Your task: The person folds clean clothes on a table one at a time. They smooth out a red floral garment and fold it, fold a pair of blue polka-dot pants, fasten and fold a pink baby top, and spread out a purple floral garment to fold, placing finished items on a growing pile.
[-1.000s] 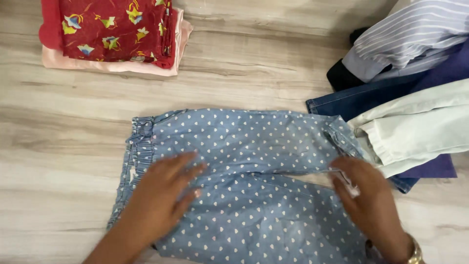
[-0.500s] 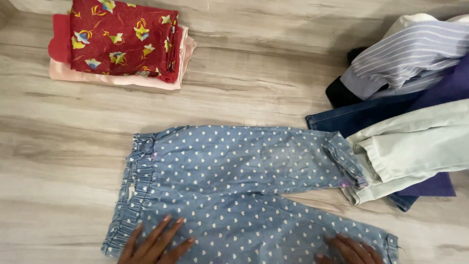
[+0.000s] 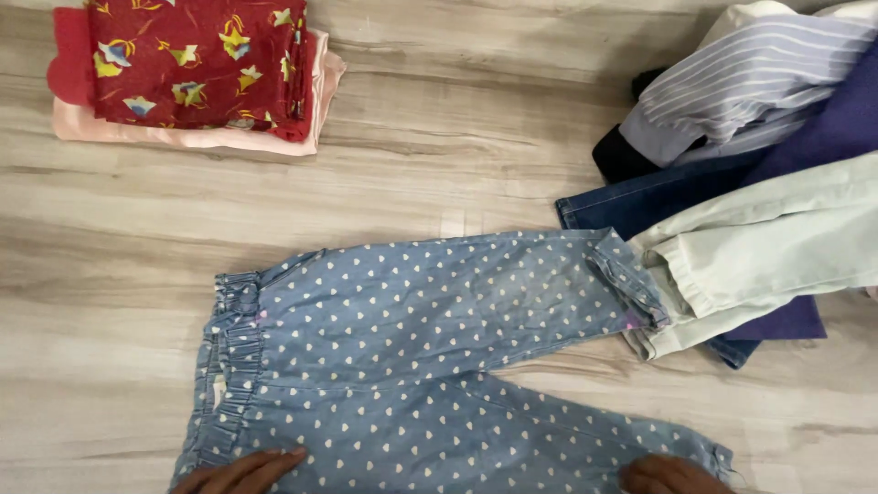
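Head view, trousers: light blue cotton trousers with small white hearts are spread flat on the pale wooden floor, waistband to the left.
Left hand: laid flat on the lower leg near the waistband, fingers stretched, nothing gripped.
Right hand: placed on the lower leg near its cuff; grip cannot be told.
Left pile: folded red flowered cloth is stacked on pink cloth.
Right pile: unfolded pale green, dark denim and striped garments touch the upper cuff.
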